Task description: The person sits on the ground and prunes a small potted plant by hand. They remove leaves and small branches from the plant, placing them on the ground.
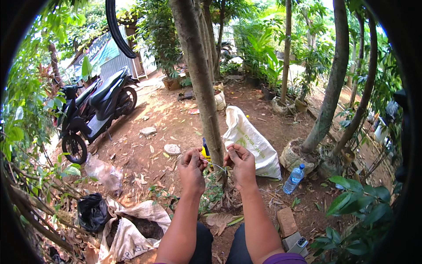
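My left hand (193,168) and my right hand (241,165) are raised in front of a slim tree trunk (205,85), one on each side of its lower part. A thin, pale string (215,165) runs between them, pinched at the fingertips of both hands. It passes in front of the trunk as the camera sees it; whether it also goes around the back is hidden. Just behind my left fingers, a yellow and dark blue object (206,150) shows beside the trunk, partly covered, so its kind is unclear.
Behind my right hand stands a white woven sack (255,145). A water bottle (294,179), a brick (286,221) and a watch-like device (301,242) are at right. An opened sack (113,242) and black plastic bag (93,212) lie left; a motor scooter (99,102) is parked beyond.
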The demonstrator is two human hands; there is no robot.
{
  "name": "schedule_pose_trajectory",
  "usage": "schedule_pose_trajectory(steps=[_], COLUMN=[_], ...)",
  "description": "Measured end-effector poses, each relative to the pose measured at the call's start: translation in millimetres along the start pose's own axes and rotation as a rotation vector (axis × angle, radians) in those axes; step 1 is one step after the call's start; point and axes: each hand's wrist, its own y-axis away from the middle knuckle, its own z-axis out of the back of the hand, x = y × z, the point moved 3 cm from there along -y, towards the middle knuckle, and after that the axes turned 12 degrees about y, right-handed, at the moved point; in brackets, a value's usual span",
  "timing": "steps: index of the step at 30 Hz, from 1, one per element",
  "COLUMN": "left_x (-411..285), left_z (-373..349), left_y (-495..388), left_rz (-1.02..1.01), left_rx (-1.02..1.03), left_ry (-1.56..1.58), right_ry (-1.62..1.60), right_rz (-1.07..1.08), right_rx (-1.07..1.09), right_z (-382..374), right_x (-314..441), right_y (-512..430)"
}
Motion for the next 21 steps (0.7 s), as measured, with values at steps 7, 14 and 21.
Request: schedule_pose_trajectory(steps=[7,14,21], left_x=[2,15,26], left_z=[-14,-29,-17], left_y=[10,21,9], left_rz=[-0.263,-0.304,-0.126], left_rx=[0.037,0.087,0.026], left_ry=[-0.395,-0.401,-0.235], right_ry=[0.100,0.713,0.474], right_rz=[-0.084,0.305,0.214], right_rx=[-0.074,-0.415,-0.327], right_z=[-18,-21,-10], right_x=[-8,4,11], right_y=[10,16,11])
